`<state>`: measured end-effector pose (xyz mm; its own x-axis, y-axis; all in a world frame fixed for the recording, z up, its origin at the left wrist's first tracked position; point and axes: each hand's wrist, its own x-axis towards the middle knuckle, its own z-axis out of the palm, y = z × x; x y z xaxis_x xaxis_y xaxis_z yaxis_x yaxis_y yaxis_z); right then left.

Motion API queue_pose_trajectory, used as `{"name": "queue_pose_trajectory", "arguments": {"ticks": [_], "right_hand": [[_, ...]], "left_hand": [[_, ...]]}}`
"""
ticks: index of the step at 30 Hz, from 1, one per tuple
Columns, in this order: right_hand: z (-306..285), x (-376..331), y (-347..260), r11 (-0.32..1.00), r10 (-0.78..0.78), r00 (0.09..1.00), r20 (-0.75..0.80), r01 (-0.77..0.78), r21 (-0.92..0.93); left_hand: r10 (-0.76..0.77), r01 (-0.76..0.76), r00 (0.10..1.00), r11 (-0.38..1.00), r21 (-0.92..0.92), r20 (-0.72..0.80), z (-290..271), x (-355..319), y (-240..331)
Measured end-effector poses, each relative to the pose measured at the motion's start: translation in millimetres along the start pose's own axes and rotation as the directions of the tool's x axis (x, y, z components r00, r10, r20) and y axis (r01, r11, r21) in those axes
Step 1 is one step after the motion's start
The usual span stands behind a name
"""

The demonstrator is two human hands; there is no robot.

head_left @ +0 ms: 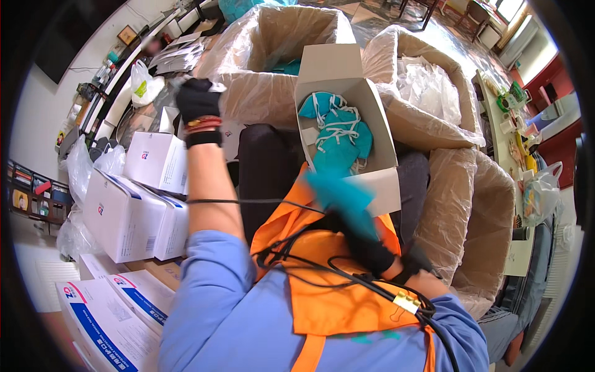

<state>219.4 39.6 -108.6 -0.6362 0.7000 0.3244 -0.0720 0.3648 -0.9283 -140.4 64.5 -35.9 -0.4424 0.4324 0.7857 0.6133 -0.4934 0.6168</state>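
My right hand point(362, 245), in a black glove, grips a teal face mask point(341, 192), smeared by motion, in front of my chest. Just beyond it an open carton point(334, 67) stands between my knees. Several teal masks point(341, 133) with white straps lie loosely inside this carton. My left hand point(198, 102), also black-gloved, is raised at the far left beside a plastic-lined box. Its fingers are curled, and a whitish bit shows at their tips, too blurred to name.
Large boxes lined with clear plastic stand ahead point(245, 93) and to the right point(468, 217); another point(378, 80) holds clear plastic pieces point(427, 90). White printed cartons point(121, 214) are stacked at my left. A black cable point(260, 201) crosses my orange apron point(353, 304).
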Motion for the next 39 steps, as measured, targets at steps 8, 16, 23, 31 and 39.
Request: {"name": "queue_pose_trajectory", "arguments": {"ticks": [8,16,23,31,39], "right_hand": [[-31.5,76.1,-123.9,0.912,0.2,0.98,0.0,-0.186,0.365],[-29.9,69.2,-97.1,0.816,0.482,0.874,0.055,-0.471,0.334],[-41.1,72.9,-126.1,0.912,0.409,0.901,-0.142,-0.406,0.053],[-28.5,65.2,-79.7,0.953,0.28,0.958,-0.059,-0.285,-0.101],[-35.3,66.9,-101.0,0.721,0.615,0.775,0.143,-0.627,0.295]], "left_hand": [[-0.67,0.769,0.514,0.085,-0.633,0.535,6.4,-15.9,85.4],[-0.422,0.812,0.549,0.473,-0.341,0.722,87.1,-77.2,165.3],[-0.329,0.142,0.805,0.915,0.377,0.494,86.0,-86.7,140.8],[-0.197,0.068,0.902,0.943,0.326,0.384,93.2,-106.8,114.2],[-0.102,-0.294,0.837,0.746,0.598,0.538,79.9,-95.5,137.4]]}}
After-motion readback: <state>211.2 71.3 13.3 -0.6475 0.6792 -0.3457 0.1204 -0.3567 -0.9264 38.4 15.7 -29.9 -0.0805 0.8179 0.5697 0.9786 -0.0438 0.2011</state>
